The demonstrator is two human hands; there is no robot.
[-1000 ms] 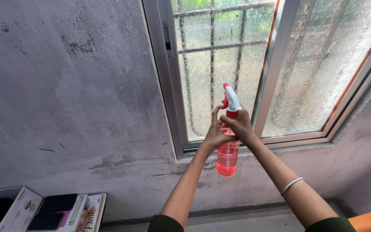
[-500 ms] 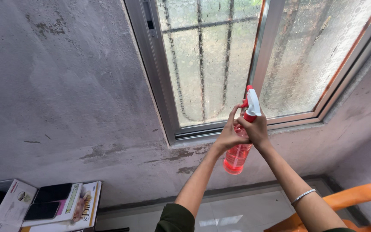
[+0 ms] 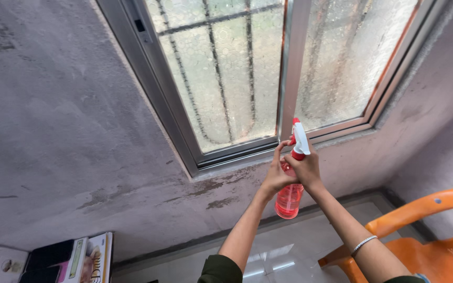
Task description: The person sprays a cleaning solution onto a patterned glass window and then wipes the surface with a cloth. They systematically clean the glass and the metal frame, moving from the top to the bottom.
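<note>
Since the earlier frame the view has swung left and down, so the window [image 3: 226, 78] now sits higher and an orange chair [image 3: 420, 236] fills the lower right. Both hands remain closed on the spray bottle [image 3: 291, 194] at centre frame: the right hand [image 3: 304, 166] around its neck below the white nozzle, the left hand [image 3: 276, 175] cupping the side. Judging by this, the nozzle is being set; next comes aiming at the glass. Boxes [image 3: 53, 259] sit lower left, nothing blocks.

Two bare forearms extend from dark green sleeves pushed up near the elbows. The right wrist wears a thin silver bracelet [image 3: 362, 245]. The left hand [image 3: 275, 176] and right hand [image 3: 304, 166] are bare, without gloves or rings visible.
</note>
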